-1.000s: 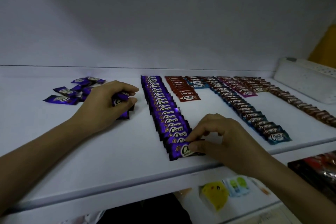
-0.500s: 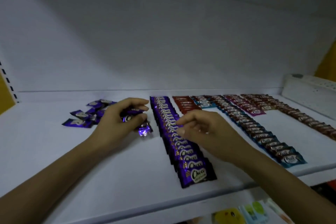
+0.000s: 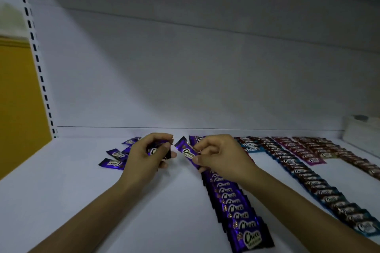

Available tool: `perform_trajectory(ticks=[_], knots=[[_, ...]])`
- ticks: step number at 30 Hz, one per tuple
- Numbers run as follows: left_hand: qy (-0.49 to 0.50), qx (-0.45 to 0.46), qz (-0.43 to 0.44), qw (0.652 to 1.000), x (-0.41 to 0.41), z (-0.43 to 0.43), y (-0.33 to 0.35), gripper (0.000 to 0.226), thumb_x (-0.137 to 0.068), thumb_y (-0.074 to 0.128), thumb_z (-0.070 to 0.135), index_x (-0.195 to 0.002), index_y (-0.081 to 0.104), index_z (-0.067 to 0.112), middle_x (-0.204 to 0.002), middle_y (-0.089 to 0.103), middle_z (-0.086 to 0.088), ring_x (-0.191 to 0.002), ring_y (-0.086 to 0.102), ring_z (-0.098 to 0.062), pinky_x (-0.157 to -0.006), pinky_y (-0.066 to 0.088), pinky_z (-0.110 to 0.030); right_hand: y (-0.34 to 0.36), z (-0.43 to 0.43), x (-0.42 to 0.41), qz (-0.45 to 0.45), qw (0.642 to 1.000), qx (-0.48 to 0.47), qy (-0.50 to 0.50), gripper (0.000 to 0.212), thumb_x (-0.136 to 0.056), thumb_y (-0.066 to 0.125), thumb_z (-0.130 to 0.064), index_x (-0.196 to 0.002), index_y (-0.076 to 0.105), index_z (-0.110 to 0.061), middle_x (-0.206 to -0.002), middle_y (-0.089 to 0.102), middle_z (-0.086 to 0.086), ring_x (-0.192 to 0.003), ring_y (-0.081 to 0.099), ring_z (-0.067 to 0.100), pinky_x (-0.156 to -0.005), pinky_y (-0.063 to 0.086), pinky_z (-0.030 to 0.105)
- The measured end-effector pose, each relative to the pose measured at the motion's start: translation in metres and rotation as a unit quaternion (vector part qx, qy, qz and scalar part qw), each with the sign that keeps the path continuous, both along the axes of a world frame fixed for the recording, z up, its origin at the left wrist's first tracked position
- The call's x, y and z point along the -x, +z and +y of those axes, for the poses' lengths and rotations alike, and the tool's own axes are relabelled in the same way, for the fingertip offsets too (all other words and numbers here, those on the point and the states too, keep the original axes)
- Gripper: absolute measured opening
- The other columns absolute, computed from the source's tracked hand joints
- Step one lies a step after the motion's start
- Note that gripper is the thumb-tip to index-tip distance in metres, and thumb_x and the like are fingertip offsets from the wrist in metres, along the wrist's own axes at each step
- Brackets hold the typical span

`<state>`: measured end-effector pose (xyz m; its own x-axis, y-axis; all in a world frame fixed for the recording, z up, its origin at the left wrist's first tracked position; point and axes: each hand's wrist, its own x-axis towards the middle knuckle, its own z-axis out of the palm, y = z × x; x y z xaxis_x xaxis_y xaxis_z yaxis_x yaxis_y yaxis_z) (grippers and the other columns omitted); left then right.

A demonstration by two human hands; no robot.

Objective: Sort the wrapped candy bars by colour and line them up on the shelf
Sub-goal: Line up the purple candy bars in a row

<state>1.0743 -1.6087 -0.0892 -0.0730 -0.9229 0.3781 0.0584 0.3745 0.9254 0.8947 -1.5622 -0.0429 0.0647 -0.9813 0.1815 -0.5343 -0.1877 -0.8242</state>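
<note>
On the white shelf (image 3: pixel 86 195) a long row of purple candy bars (image 3: pixel 236 207) runs from the back toward the front edge. My left hand (image 3: pixel 144 154) grips a small bunch of purple bars (image 3: pixel 156 150) just left of that row. My right hand (image 3: pixel 222 156) pinches a single purple bar (image 3: pixel 186 152), held tilted above the shelf between both hands. Several loose purple bars (image 3: pixel 115 156) lie in a heap behind and left of my left hand.
Right of the purple row lie a blue row (image 3: pixel 316 185), a short pink row (image 3: pixel 300 150) and a brown row (image 3: pixel 353 156); a red row is mostly hidden behind my right hand. A white box (image 3: pixel 364 133) stands at the back right. A slotted upright (image 3: pixel 39 63) marks the left side.
My right hand left the front end of the purple row, moved back toward my left hand and now pinches one purple bar. The view tilted upward.
</note>
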Motion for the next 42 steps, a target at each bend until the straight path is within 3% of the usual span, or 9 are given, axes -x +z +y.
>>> perform_trajectory(ticks=[6, 10, 13, 18, 22, 27, 30, 36, 42], knots=[[-0.053, -0.089, -0.039, 0.994, 0.001, 0.007, 0.005, 0.016, -0.09, 0.063, 0.022, -0.087, 0.071, 0.009, -0.064, 0.067, 0.0, -0.048, 0.057, -0.005, -0.041, 0.038, -0.016, -0.001, 0.001, 0.007, -0.051, 0.998, 0.018, -0.022, 0.009, -0.085, 0.069, -0.016, -0.078, 0.067, -0.022, -0.073, 0.073, -0.005, -0.061, 0.069, 0.012, -0.06, 0.053, 0.02], [-0.12, -0.113, -0.078, 0.983, 0.004, 0.015, 0.008, 0.044, -0.078, 0.057, 0.052, -0.087, 0.073, 0.012, -0.059, 0.063, -0.003, -0.045, 0.05, -0.009, -0.042, 0.037, -0.017, -0.006, 0.002, 0.003, 0.181, 0.957, 0.224, -0.022, 0.01, -0.082, 0.072, -0.017, -0.089, 0.075, -0.023, -0.081, 0.068, -0.009, -0.074, 0.06, 0.004, -0.066, 0.049, 0.02], [-0.121, -0.138, -0.023, 0.983, 0.003, 0.011, 0.006, 0.034, -0.084, 0.06, 0.043, -0.089, 0.075, 0.013, -0.061, 0.064, -0.007, -0.047, 0.051, -0.011, -0.042, 0.037, -0.018, -0.009, 0.002, 0.002, 0.314, 0.898, 0.307, 0.01, 0.014, -0.081, 0.073, -0.022, -0.095, 0.075, -0.02, -0.087, 0.065, -0.004, -0.081, 0.058, 0.012, -0.069, 0.044, 0.027], [-0.1, -0.124, 0.012, 0.987, 0.0, 0.005, 0.003, 0.019, -0.092, 0.06, 0.018, -0.084, 0.077, 0.017, -0.067, 0.069, -0.007, -0.05, 0.059, -0.012, -0.039, 0.038, -0.021, -0.009, -0.007, 0.003, 0.178, 0.966, 0.19, 0.001, 0.028, -0.087, 0.067, -0.026, -0.114, 0.065, -0.023, -0.103, 0.065, -0.01, -0.095, 0.058, -0.001, -0.082, 0.046, 0.015], [-0.11, -0.096, -0.005, 0.989, 0.0, 0.005, 0.002, 0.016, -0.091, 0.061, 0.019, -0.086, 0.076, 0.019, -0.072, 0.07, -0.006, -0.06, 0.065, -0.015, -0.043, 0.04, -0.022, -0.007, -0.014, 0.003, 0.081, 0.993, 0.073, 0.04, 0.025, -0.086, 0.068, -0.021, -0.111, 0.066, -0.022, -0.089, 0.073, -0.008, -0.084, 0.066, -0.002, -0.075, 0.05, 0.012], [-0.069, -0.022, -0.053, 0.996, 0.003, 0.007, 0.002, 0.014, -0.092, 0.059, 0.015, -0.084, 0.071, 0.011, -0.056, 0.065, 0.002, -0.045, 0.057, -0.001, -0.038, 0.036, -0.013, -0.007, -0.018, 0.0, 0.051, 0.996, 0.069, 0.034, 0.007, -0.083, 0.072, -0.015, -0.089, 0.074, -0.015, -0.078, 0.073, 0.001, -0.07, 0.067, 0.006, -0.066, 0.051, 0.015], [-0.034, -0.023, -0.06, 0.997, 0.003, 0.004, 0.001, 0.009, -0.09, 0.061, 0.01, -0.09, 0.069, 0.015, -0.057, 0.066, 0.002, -0.044, 0.057, 0.001, -0.037, 0.035, -0.011, -0.007, -0.018, 0.005, 0.06, 0.995, 0.08, 0.005, 0.008, -0.081, 0.072, -0.012, -0.088, 0.076, -0.014, -0.075, 0.071, -0.003, -0.063, 0.06, -0.003, -0.063, 0.045, 0.009], [-0.04, -0.061, -0.084, 0.994, -0.002, -0.004, -0.008, 0.01, -0.093, 0.06, 0.017, -0.102, 0.06, 0.021, -0.072, 0.073, 0.009, -0.053, 0.067, -0.008, -0.038, 0.042, -0.016, -0.008, -0.019, 0.018, 0.072, 0.995, 0.07, -0.011, 0.013, -0.082, 0.072, -0.01, -0.094, 0.074, -0.012, -0.085, 0.073, 0.001, -0.079, 0.068, 0.013, -0.076, 0.054, 0.022], [0.056, -0.041, -0.052, 0.996, -0.012, -0.017, -0.009, 0.012, -0.085, 0.07, 0.015, -0.087, 0.059, 0.01, -0.065, 0.071, 0.003, -0.047, 0.065, -0.01, -0.035, 0.037, -0.016, -0.002, -0.066, 0.012, 0.125, 0.989, 0.07, -0.033, 0.011, -0.083, 0.071, -0.011, -0.093, 0.074, -0.012, -0.084, 0.073, 0.007, -0.075, 0.065, 0.014, -0.069, 0.048, 0.021]])
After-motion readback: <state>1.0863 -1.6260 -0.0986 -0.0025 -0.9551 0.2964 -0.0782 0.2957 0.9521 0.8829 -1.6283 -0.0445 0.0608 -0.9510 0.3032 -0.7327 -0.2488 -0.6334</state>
